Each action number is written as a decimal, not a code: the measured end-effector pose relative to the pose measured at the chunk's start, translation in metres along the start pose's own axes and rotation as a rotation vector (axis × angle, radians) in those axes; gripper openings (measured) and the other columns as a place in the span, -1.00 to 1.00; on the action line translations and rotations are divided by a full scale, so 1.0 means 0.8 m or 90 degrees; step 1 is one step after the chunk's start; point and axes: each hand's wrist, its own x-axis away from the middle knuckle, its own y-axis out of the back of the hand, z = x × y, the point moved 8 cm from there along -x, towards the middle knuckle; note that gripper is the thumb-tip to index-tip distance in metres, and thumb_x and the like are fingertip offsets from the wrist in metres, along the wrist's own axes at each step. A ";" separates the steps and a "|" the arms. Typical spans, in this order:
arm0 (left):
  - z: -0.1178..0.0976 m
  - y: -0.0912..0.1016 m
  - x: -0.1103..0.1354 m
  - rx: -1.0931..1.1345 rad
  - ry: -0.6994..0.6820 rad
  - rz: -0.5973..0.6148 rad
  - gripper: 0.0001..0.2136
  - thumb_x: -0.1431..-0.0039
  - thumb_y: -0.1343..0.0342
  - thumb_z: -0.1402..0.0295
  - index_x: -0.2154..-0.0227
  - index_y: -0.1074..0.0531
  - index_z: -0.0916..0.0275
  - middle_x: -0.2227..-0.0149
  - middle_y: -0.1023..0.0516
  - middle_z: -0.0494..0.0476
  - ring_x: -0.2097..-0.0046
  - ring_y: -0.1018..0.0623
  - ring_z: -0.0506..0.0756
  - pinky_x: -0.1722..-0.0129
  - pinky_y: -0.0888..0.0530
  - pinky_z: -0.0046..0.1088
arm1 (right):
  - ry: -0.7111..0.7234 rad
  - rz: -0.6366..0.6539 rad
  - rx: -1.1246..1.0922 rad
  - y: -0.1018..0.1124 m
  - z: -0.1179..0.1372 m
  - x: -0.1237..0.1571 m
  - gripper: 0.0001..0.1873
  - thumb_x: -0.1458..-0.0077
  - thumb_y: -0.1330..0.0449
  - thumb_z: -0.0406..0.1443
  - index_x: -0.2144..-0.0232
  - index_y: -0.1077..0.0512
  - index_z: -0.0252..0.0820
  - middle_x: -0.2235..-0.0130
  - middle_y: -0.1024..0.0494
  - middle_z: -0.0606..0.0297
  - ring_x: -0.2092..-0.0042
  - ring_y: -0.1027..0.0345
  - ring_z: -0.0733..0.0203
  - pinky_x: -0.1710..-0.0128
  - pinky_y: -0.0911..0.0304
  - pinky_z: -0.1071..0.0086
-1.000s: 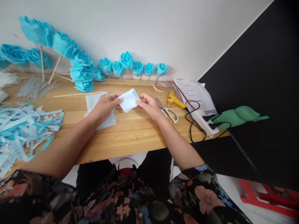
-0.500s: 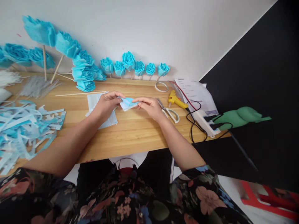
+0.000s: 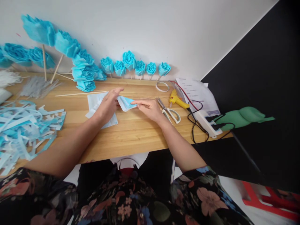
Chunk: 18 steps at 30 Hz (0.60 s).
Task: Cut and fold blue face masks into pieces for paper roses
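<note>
A folded piece of light-blue and white face-mask fabric [image 3: 124,103] is held above the table, pinched at its right end between the thumb and fingers of my right hand [image 3: 150,109]. My left hand [image 3: 106,106] is beside the fabric's left edge, its fingers stretched out and apart from the thumb; whether it touches that edge is hard to tell. Under my left hand lie flat pale-blue fabric pieces [image 3: 93,100], partly covered by the hand. Scissors with white handles [image 3: 172,113] rest just right of my right hand.
Blue fabric roses [image 3: 128,61] on sticks line the wall. Cut strips [image 3: 23,125] are heaped at left, near a thin wooden stick [image 3: 79,93]. At right are a tape roll [image 3: 162,86], a yellow glue gun [image 3: 177,100], papers [image 3: 199,93] and a power strip [image 3: 208,123] with cables.
The fingers of my left hand have opened from their pinch on the fabric's left end and straightened. My right hand keeps its hold, and the fabric has shifted slightly left.
</note>
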 end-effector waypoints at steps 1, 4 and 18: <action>-0.001 0.000 0.000 -0.024 -0.010 0.003 -0.57 -0.12 -0.22 0.12 -0.02 -0.43 0.17 0.40 -0.51 0.04 0.35 -0.56 0.11 0.32 -0.46 -0.39 | 0.006 0.003 0.013 -0.001 0.003 0.001 -0.69 -0.18 -0.12 -0.31 0.19 -0.67 -0.07 0.24 -0.66 0.28 0.23 -0.48 0.21 0.11 -0.36 0.28; -0.004 -0.001 0.000 -0.083 -0.052 0.020 -0.41 0.04 -0.35 0.26 -0.10 -0.37 0.20 0.40 -0.49 -0.01 0.39 -0.51 0.06 0.35 -0.43 -0.43 | 0.017 0.018 0.025 -0.002 0.007 0.001 -0.67 -0.19 -0.09 -0.33 0.18 -0.67 -0.08 0.23 -0.65 0.27 0.20 -0.49 0.19 0.07 -0.37 0.25; -0.021 -0.023 0.016 -0.166 -0.142 0.072 -0.46 0.04 -0.39 0.32 -0.06 -0.47 0.13 0.27 -0.53 0.07 0.33 -0.54 0.08 0.36 -0.47 -0.43 | -0.109 0.061 -0.063 -0.012 -0.016 0.001 -0.64 -0.18 -0.22 -0.02 0.22 -0.57 -0.18 0.28 -0.62 0.28 0.24 -0.45 0.22 0.19 -0.30 0.36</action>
